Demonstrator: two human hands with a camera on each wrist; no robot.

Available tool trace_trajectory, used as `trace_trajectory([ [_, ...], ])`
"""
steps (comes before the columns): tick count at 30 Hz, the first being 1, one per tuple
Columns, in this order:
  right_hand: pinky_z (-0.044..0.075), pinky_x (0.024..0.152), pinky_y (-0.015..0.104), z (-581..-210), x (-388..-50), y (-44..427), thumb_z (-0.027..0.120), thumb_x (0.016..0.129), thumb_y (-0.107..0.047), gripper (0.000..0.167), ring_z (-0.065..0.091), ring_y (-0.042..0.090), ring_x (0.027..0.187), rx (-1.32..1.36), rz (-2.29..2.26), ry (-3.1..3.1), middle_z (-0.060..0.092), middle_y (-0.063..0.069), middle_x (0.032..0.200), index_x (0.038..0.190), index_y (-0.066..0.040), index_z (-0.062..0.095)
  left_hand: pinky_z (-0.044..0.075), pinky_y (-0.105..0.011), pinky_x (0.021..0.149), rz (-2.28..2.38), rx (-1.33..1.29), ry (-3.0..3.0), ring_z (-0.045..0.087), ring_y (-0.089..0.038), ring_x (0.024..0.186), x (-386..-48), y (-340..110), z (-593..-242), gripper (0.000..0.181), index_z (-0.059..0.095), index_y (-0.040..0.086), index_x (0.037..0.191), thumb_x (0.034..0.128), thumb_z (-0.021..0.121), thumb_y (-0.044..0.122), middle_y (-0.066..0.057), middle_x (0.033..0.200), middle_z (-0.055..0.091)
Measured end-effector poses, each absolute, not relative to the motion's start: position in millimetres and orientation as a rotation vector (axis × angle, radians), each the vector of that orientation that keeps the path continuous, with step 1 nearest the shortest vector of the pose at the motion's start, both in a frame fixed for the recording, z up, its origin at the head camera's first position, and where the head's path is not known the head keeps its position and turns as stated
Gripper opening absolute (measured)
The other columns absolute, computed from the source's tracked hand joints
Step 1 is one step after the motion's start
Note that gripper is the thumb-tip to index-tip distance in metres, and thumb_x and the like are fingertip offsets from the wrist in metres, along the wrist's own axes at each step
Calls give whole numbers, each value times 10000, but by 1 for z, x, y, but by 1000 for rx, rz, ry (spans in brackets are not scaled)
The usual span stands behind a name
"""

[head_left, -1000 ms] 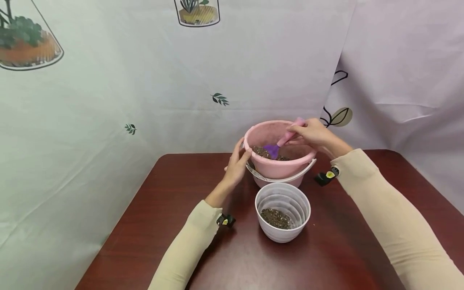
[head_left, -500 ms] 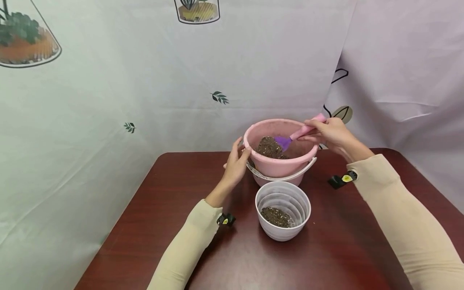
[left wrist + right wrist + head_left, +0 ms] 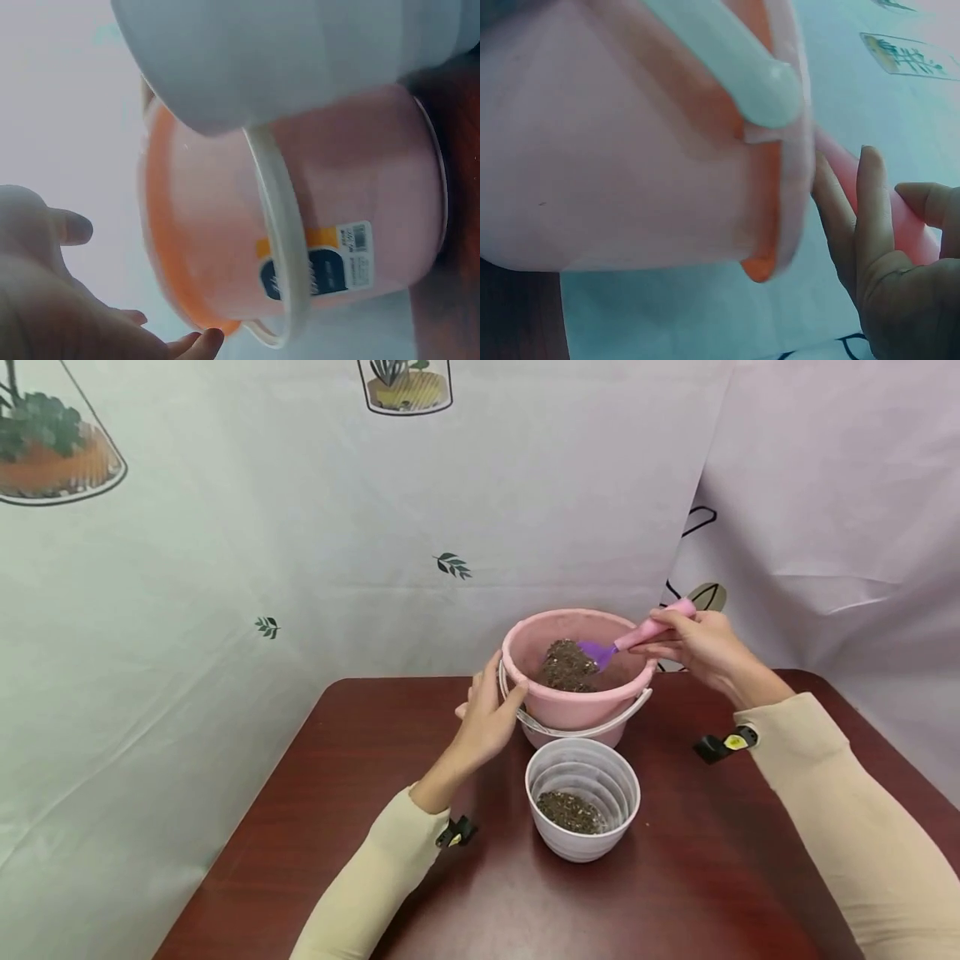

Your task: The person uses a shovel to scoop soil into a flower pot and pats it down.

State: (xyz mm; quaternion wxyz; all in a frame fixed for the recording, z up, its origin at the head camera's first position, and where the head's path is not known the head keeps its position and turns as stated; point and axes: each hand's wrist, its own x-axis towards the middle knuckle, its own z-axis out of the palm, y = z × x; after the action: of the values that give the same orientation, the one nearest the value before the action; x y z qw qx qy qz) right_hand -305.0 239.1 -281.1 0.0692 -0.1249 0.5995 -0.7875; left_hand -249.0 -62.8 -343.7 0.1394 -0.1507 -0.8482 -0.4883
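Note:
My right hand (image 3: pixel 712 647) holds a small trowel by its pink handle (image 3: pixel 637 635). Its purple blade (image 3: pixel 597 653) carries a heaped load of dark soil (image 3: pixel 568 664) inside the pink bucket (image 3: pixel 573 712). In the right wrist view, the thumb and fingers pinch the handle (image 3: pixel 913 236) just beyond the bucket rim. My left hand (image 3: pixel 483 722) is at the bucket's left rim, thumb spread apart. The left wrist view shows fingertips (image 3: pixel 212 341) near the rim by the handle joint. A white ribbed pot (image 3: pixel 583 847) with a low layer of soil (image 3: pixel 570 812) stands in front.
The bucket's white carrying handle (image 3: pixel 600 727) hangs down its front, close behind the pot. A dark red-brown table (image 3: pixel 390 760) bears both containers. Behind it hangs a pale cloth (image 3: pixel 300 527) printed with plants.
My right hand has drawn the trowel up and to the right, lifting a load of soil that was lower in the bucket. My left hand has shifted slightly at the rim.

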Motion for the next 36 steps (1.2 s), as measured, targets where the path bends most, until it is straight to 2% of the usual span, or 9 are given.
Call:
trace_trajectory([
  [8,542,861,365,-272,-285,256,557,1022,-116,312,716,322,950,-378,-2373,1758,714,274,937,919,130,719,173,-516,950,-1276,-711,-2546,305,-306,1359,-202,-62,-339,732,198,80,1566,987,544,366,-169,1525,295],
  [15,541,865,352,-270,-262,262,476,1053,-91,339,708,313,987,-529,-2278,1753,712,272,988,1009,152,708,213,-493,943,-1086,-856,-2762,294,-296,1392,-173,-66,-363,856,146,38,1564,967,556,493,-168,1555,255],
  [21,567,778,304,-279,-238,267,487,1048,-85,315,721,306,939,-478,-2252,1747,718,257,968,993,97,738,205,-464,956,-1068,-860,-2886,273,-264,1414,-170,-64,-381,958,131,66,1578,924,530,641,-137,1572,245],
  [23,562,801,319,-283,-231,268,461,1059,-91,331,715,300,962,-532,-2193,1791,716,254,998,1018,98,730,214,-449,939,-1039,-870,-2912,282,-264,1406,-171,-62,-382,991,128,58,1577,907,552,653,-139,1572,248],
  [30,572,677,259,-307,-212,269,470,1049,-64,303,731,251,904,-486,-2144,1861,733,214,948,995,25,755,239,-441,912,-925,-879,-2928,315,-283,1388,-172,-61,-385,1069,119,44,1574,859,620,661,-157,1559,271],
  [36,573,676,259,-323,-211,265,494,1046,-100,286,726,267,921,-476,-2049,1960,732,206,971,1009,25,748,231,-427,908,-962,-871,-2927,320,-274,1383,-171,-62,-389,1136,77,15,1573,837,652,663,-165,1554,273],
])
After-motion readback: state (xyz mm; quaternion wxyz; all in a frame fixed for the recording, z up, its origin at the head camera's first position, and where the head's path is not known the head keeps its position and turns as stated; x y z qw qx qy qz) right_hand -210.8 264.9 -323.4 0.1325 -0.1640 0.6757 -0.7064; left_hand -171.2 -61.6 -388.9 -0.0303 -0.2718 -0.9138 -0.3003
